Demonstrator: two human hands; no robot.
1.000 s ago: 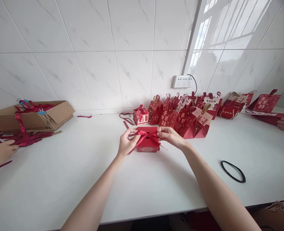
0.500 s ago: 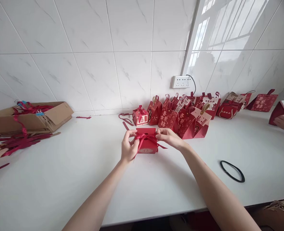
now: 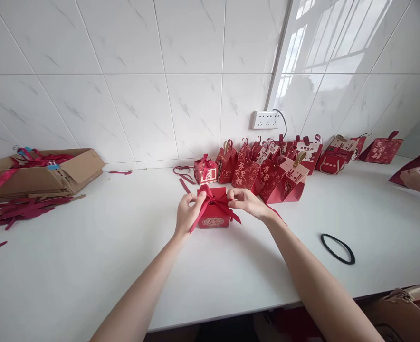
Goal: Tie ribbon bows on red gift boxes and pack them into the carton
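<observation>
A small red box (image 3: 214, 219) with a gold round emblem stands upright on the white table. A red ribbon (image 3: 215, 202) is tied in a bow across its upper part, tails hanging over the front and side. My left hand (image 3: 188, 209) pinches the bow's left loop at the box's upper left. At the upper right, my right hand (image 3: 244, 202) has its fingers closed on the ribbon's right side. Just behind stands another small red box (image 3: 205, 171) with a bow and a pale label.
Several red gift bags (image 3: 245, 173) line the wall behind. A cardboard box (image 3: 78, 175) of ribbons is at left, with loose ribbons (image 3: 21, 211) before it. A black loop (image 3: 338, 249) lies at right. Another person's hand (image 3: 418, 180) holds a bag at far right.
The bow's loops and tails look fuller and lie differently across the box. My hands remain at its two upper corners. The hand at far left has left the view, and a ribbon there is lifted.
</observation>
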